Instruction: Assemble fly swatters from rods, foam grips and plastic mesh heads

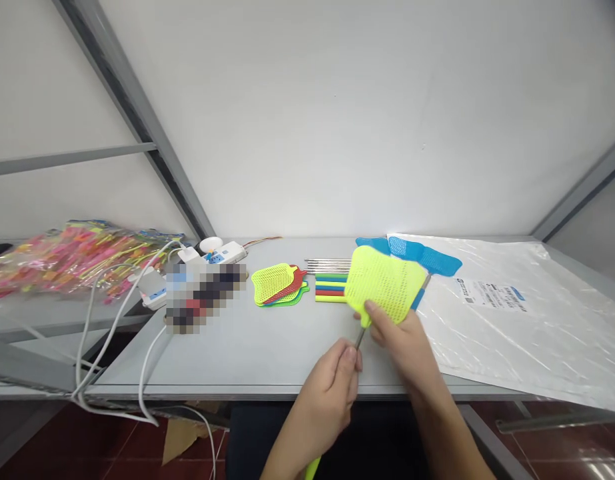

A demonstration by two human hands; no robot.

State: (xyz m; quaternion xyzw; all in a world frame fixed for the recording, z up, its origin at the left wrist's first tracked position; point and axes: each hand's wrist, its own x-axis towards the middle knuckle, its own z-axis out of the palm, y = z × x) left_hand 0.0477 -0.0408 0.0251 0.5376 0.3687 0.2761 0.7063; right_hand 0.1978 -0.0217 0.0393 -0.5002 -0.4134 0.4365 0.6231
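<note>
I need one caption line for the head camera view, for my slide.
The left hand grips a swatter's metal rod while the right hand holds its yellow mesh head.

You face a pale wall (pixel 307 120), lightly marked, behind a grey desk (pixel 257 353). Grey metal framing (pixel 142 100) stands left and right. Below, dark red tiled floor (pixel 577 440) reflects light, near right.

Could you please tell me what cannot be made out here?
Head view: how far the metal rods and coloured tubes run rightward, hidden by the yellow swatter head.
Head view: the yellow handle, cut off by the bottom edge.
Head view: part of the thin shaft, covered by the left hand.
Head view: print on the label, too small.
Head view: whatever the pixelated patch blurs out.
</note>
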